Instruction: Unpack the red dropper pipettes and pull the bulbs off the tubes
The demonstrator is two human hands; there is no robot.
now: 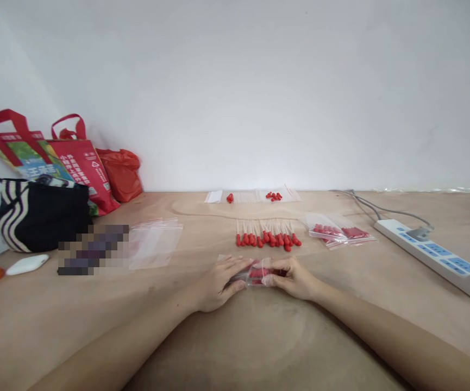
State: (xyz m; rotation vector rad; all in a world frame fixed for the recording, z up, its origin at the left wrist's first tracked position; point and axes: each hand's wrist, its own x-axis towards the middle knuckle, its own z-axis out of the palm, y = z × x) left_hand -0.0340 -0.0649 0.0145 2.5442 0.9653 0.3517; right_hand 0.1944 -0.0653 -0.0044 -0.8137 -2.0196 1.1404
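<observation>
A clear plastic bag (258, 275) with red pieces inside lies on the table between my hands. My left hand (220, 282) is closed on the bag's left end, fingers over its top edge and thumb along the lower side. At the other end, my right hand (294, 277) pinches the bag between thumb and fingers. Just beyond my hands is a row of red-tipped sticks (269, 236), tips toward me. To their right, filled clear bags with red pieces (340, 232) lie in a small pile. Flat clear bags (155, 244) are spread on the left.
By the wall, small red pieces (274, 196) lie on clear plastic with thin sticks (246, 196). A white power strip (438, 252) with a grey cable stands right. On the left are a black striped bag (51, 214), red shopping bags (86, 168), a white case (27, 264) and a blurred dark object (94, 251).
</observation>
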